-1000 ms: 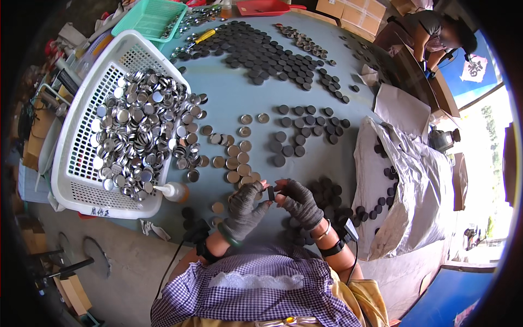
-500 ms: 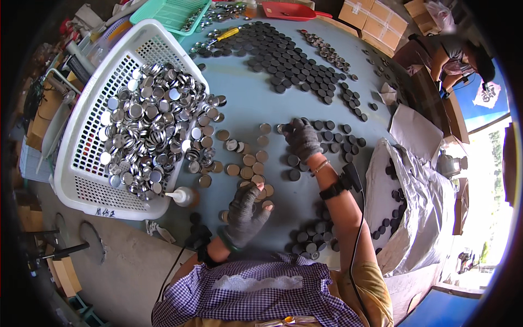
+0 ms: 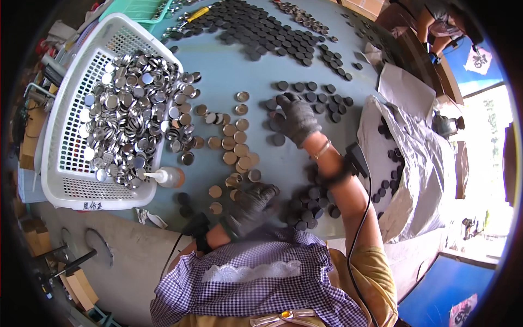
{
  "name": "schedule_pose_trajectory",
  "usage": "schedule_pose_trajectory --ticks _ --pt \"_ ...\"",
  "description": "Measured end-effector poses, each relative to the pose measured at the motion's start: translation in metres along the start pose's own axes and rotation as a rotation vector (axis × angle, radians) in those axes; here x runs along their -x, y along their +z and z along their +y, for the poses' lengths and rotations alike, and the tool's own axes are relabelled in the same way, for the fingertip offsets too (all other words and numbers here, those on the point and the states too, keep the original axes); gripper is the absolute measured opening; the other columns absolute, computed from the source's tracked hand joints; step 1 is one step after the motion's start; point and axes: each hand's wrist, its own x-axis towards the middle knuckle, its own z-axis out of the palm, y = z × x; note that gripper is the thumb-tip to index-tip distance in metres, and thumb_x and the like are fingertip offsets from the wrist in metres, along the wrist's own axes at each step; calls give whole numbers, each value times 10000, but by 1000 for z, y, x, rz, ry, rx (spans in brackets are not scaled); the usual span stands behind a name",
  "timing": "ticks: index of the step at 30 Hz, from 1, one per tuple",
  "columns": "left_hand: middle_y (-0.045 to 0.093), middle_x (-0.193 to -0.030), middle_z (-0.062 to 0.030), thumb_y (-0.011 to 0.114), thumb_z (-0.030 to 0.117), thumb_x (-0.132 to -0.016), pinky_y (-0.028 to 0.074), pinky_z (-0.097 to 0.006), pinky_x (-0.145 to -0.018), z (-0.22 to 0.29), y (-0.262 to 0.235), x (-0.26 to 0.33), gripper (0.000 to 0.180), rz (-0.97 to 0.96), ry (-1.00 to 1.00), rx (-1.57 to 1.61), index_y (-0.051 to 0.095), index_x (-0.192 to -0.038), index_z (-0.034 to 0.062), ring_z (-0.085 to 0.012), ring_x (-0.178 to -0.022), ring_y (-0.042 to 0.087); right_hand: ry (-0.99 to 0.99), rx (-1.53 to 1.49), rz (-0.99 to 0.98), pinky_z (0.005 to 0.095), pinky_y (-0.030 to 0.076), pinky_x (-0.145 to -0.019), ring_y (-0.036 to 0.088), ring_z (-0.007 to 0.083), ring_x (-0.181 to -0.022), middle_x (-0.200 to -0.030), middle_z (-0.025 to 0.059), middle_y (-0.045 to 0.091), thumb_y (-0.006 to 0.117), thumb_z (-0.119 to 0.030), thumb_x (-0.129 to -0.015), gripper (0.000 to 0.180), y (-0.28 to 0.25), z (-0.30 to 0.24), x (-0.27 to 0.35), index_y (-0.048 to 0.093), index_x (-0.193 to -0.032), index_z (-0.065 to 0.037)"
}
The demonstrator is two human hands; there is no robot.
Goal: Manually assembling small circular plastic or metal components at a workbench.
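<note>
My right hand (image 3: 297,119), in a dark grey fingerless glove, reaches over the table with fingers bent down at a black round disc (image 3: 272,104). Its fingertips are closed at the disc's edge, and other black discs lie beside the thumb. Near the table's front edge my left hand (image 3: 251,210), gloved alike and slightly blurred, has its fingers curled together; what they hold, if anything, is hidden. Shallow round metal caps (image 3: 229,143) lie scattered just beyond it. Right of it is a heap of black discs (image 3: 311,203).
A white perforated basket (image 3: 71,188) full of metal caps stands at the left, with a small nozzle bottle (image 3: 173,177) beside it. Many black discs (image 3: 261,32) and a yellow-handled tool (image 3: 197,14) lie farther back. Silvery sheeting (image 3: 419,180) covers the right side; another person (image 3: 436,24) sits beyond.
My left hand has moved right and nearer my body, and its fingers have curled in. My right hand has shifted from a metal cap to the black discs. The view has tilted slightly.
</note>
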Motion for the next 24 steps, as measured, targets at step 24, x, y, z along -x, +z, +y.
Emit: schedule_pose_trajectory --ticks 24 --pt "634 -1131 -139 795 136 -713 499 -428 -887 33 14 -23 531 129 212 11 589 -1194 40 -336 -1020 615 598 -1300 30 260 494 -765 596 118 -856 -1000 47 657 665 -143 -930 301 -1 -57 207 579 -1183 -4"
